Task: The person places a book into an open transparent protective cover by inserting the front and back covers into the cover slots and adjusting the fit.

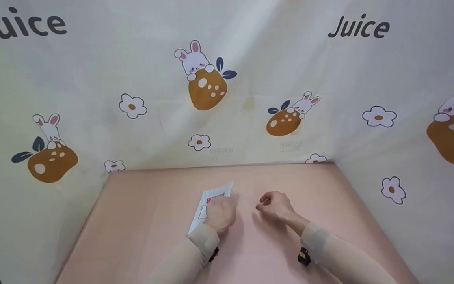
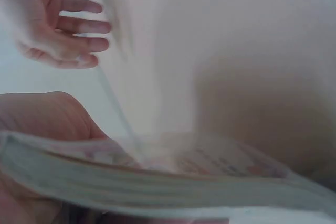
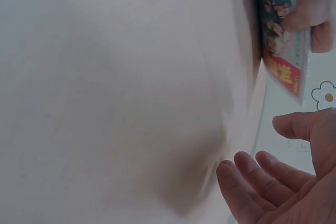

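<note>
My left hand [image 1: 221,213] grips a thin book [image 1: 198,221], which stands tilted over the pink table, left of centre in the head view. In the right wrist view, the book's colourful cover [image 3: 278,30] has red bands and small pictures, and the left thumb lies across it. Close up in the left wrist view, the book's page edge [image 2: 157,190] spans the bottom, hiding part of the left hand [image 2: 42,114]. To the right of the book, my right hand [image 1: 276,205] holds nothing. Its fingers [image 3: 247,182] are loosely curved, with the thumb apart from them.
The pink tabletop [image 1: 152,201] runs back to a pale curtain [image 1: 152,71] printed with rabbits, orange fruit, flowers and the word Juice. The curtain also rises along the table's left and right sides. A black strap piece [image 1: 304,256] hangs below the right sleeve.
</note>
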A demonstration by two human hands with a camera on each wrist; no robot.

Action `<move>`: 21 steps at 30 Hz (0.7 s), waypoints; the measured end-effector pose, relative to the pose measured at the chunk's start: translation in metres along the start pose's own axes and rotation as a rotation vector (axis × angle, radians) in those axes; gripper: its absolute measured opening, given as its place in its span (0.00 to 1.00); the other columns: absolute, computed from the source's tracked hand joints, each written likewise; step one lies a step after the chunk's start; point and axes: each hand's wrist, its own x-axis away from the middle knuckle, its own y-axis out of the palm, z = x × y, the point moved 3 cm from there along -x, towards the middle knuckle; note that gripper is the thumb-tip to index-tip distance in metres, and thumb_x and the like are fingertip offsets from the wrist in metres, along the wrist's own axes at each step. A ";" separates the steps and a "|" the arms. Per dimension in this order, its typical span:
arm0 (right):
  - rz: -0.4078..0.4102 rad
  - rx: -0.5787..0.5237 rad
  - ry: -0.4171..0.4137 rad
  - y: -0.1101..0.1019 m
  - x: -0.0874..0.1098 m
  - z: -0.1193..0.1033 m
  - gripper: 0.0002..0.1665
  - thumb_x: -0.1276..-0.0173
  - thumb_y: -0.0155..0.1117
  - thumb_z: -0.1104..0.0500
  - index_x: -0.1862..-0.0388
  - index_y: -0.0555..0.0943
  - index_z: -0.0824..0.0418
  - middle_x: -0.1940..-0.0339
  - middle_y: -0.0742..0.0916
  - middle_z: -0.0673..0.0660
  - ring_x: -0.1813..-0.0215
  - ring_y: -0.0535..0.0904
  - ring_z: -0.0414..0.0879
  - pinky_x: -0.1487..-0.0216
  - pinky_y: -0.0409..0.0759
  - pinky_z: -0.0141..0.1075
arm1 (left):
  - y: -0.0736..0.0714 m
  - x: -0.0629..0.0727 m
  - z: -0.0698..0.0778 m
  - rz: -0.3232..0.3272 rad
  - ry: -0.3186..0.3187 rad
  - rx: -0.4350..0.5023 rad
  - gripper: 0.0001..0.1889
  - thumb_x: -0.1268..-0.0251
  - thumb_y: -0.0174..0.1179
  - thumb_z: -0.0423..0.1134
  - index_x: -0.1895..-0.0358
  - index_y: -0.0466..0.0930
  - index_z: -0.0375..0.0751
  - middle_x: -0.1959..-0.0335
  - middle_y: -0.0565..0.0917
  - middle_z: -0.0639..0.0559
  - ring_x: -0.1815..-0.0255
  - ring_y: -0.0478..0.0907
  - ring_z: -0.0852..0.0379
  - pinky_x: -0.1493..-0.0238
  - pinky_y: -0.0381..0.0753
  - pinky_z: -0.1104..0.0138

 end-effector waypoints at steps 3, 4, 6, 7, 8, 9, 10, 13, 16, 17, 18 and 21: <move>-0.009 -0.019 -0.019 0.003 0.000 -0.006 0.14 0.31 0.82 0.53 0.53 0.93 0.61 0.57 0.96 0.57 0.52 0.91 0.50 0.42 0.90 0.52 | -0.017 -0.005 -0.006 0.053 -0.007 -0.010 0.15 0.25 0.66 0.34 0.75 0.81 0.41 0.73 0.89 0.46 0.70 0.90 0.51 0.66 0.93 0.58; -0.013 -0.020 -0.022 0.004 -0.001 -0.008 0.14 0.31 0.82 0.53 0.53 0.93 0.61 0.57 0.96 0.57 0.52 0.91 0.50 0.41 0.90 0.52 | -0.023 -0.007 -0.007 0.053 -0.010 -0.017 0.15 0.24 0.65 0.34 0.75 0.82 0.41 0.73 0.90 0.46 0.70 0.90 0.51 0.66 0.94 0.57; -0.025 -0.005 -0.026 0.006 -0.001 -0.012 0.15 0.30 0.81 0.53 0.51 0.93 0.61 0.55 0.96 0.57 0.51 0.91 0.50 0.40 0.90 0.52 | -0.033 -0.012 -0.010 0.032 -0.024 0.014 0.14 0.22 0.64 0.35 0.73 0.83 0.40 0.72 0.90 0.46 0.69 0.90 0.51 0.62 0.94 0.56; -0.035 0.003 -0.029 0.008 -0.002 -0.014 0.15 0.29 0.81 0.52 0.51 0.93 0.61 0.55 0.96 0.57 0.51 0.91 0.50 0.40 0.90 0.52 | -0.038 -0.014 -0.011 0.019 -0.030 0.037 0.13 0.22 0.64 0.35 0.71 0.84 0.40 0.70 0.90 0.46 0.68 0.89 0.50 0.61 0.94 0.54; -0.046 0.008 -0.031 0.010 -0.002 -0.015 0.16 0.28 0.80 0.52 0.51 0.92 0.62 0.55 0.96 0.57 0.51 0.91 0.50 0.41 0.90 0.51 | -0.042 -0.016 -0.013 -0.004 -0.041 0.068 0.12 0.21 0.63 0.35 0.68 0.85 0.39 0.69 0.90 0.45 0.68 0.88 0.49 0.58 0.94 0.53; -0.059 0.009 -0.031 0.012 -0.003 -0.017 0.16 0.27 0.80 0.51 0.51 0.92 0.62 0.55 0.95 0.57 0.52 0.90 0.49 0.43 0.90 0.49 | -0.046 -0.018 -0.014 -0.029 -0.052 0.106 0.10 0.21 0.63 0.35 0.66 0.85 0.38 0.67 0.90 0.45 0.67 0.88 0.48 0.56 0.94 0.51; -0.074 0.002 -0.031 0.014 -0.004 -0.019 0.17 0.27 0.79 0.50 0.51 0.92 0.62 0.56 0.95 0.57 0.53 0.89 0.48 0.45 0.89 0.47 | -0.050 -0.020 -0.014 -0.052 -0.065 0.145 0.08 0.21 0.62 0.34 0.63 0.86 0.37 0.65 0.90 0.44 0.66 0.86 0.47 0.54 0.93 0.49; -0.136 -0.084 -0.040 0.021 -0.006 -0.025 0.19 0.24 0.76 0.47 0.50 0.92 0.63 0.58 0.95 0.58 0.58 0.86 0.44 0.54 0.85 0.38 | -0.060 -0.023 -0.016 -0.086 -0.096 0.253 0.05 0.24 0.63 0.33 0.59 0.87 0.36 0.60 0.90 0.42 0.63 0.85 0.45 0.51 0.93 0.46; -0.224 -0.238 -0.053 0.027 -0.010 -0.032 0.21 0.20 0.72 0.48 0.45 0.91 0.66 0.55 0.95 0.63 0.58 0.88 0.44 0.57 0.84 0.33 | -0.068 -0.024 -0.017 -0.095 -0.115 0.316 0.04 0.27 0.64 0.32 0.56 0.86 0.36 0.61 0.88 0.43 0.64 0.84 0.46 0.54 0.91 0.48; -0.258 -0.299 -0.048 0.029 -0.011 -0.033 0.22 0.18 0.70 0.49 0.43 0.90 0.67 0.53 0.96 0.65 0.57 0.90 0.46 0.56 0.86 0.34 | -0.070 -0.024 -0.017 -0.101 -0.117 0.329 0.04 0.27 0.64 0.32 0.55 0.86 0.37 0.62 0.87 0.44 0.64 0.84 0.47 0.57 0.90 0.51; -0.292 -0.356 -0.035 0.031 -0.012 -0.034 0.24 0.17 0.69 0.48 0.39 0.88 0.69 0.50 0.95 0.67 0.55 0.92 0.50 0.54 0.89 0.36 | -0.071 -0.024 -0.018 -0.110 -0.121 0.358 0.04 0.28 0.64 0.31 0.56 0.85 0.38 0.64 0.86 0.46 0.66 0.83 0.48 0.61 0.88 0.53; -0.390 -0.501 0.022 0.037 -0.015 -0.035 0.29 0.12 0.62 0.49 0.29 0.82 0.72 0.39 0.93 0.71 0.42 0.95 0.61 0.41 0.94 0.48 | -0.072 -0.025 -0.022 -0.122 -0.095 0.503 0.02 0.31 0.63 0.30 0.59 0.83 0.41 0.68 0.83 0.49 0.70 0.81 0.51 0.69 0.83 0.61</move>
